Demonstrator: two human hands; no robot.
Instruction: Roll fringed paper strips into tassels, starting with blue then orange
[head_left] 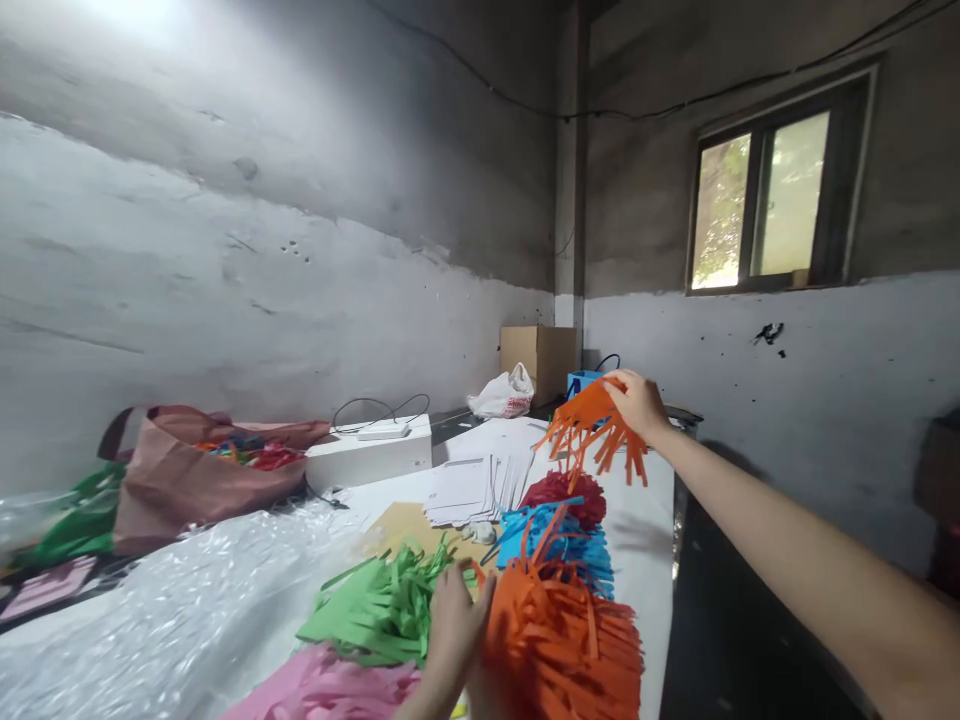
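My right hand (636, 405), arm stretched out over the table's right side, pinches a piece of orange fringed paper (592, 415) by its top edge. The cut strips hang down in the air. My left hand (454, 620) is low in the middle, between a green fringed paper pile (382, 605) and an orange fringed paper pile (566, 640). Its fingers are curled, with a bit of orange paper at the tips. Blue fringed paper (559, 540) and dark red fringed paper (566, 495) lie beyond the orange pile. Pink fringed paper (326, 690) is at the near edge.
White cards (465, 488) lie mid-table, near a white box (371, 450) with a cable. On the left are clear plastic wrap (202, 590) and a pinkish bag (180, 480) of coloured strips. A white plastic bag (506, 392) and a cardboard box (540, 355) stand at the back.
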